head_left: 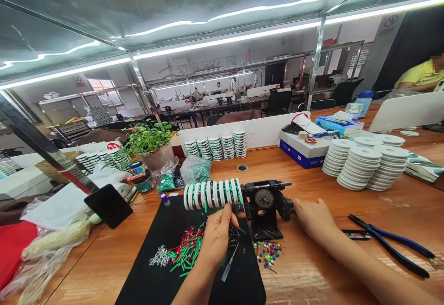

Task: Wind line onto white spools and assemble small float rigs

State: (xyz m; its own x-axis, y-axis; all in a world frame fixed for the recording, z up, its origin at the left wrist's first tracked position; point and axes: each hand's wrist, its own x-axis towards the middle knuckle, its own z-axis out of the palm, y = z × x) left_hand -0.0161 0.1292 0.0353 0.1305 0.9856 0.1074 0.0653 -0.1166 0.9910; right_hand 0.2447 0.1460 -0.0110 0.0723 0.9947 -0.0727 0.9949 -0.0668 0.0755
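Note:
A row of white spools (212, 194) wound with green line sits on the shaft of a small black winding machine (265, 203) on a black mat (166, 240). My left hand (218, 238) is raised just under the spools, fingers pinched together near the spool by the machine; what they hold is too fine to make out. My right hand (312, 217) rests at the machine's right side, fingers curled at its crank. Red and green tube pieces (187, 249) and small silver parts (160, 256) lie on the mat. Coloured-head pins (268, 252) lie by the machine's foot.
Blue-handled pliers (391, 245) lie to the right. Stacks of white spools (364, 164) stand at the back right, more spools (217, 147) by the white divider. A potted plant (149, 145), plastic bags (52, 245) and a black phone (108, 205) are at the left. A person in yellow (421, 75) sits far right.

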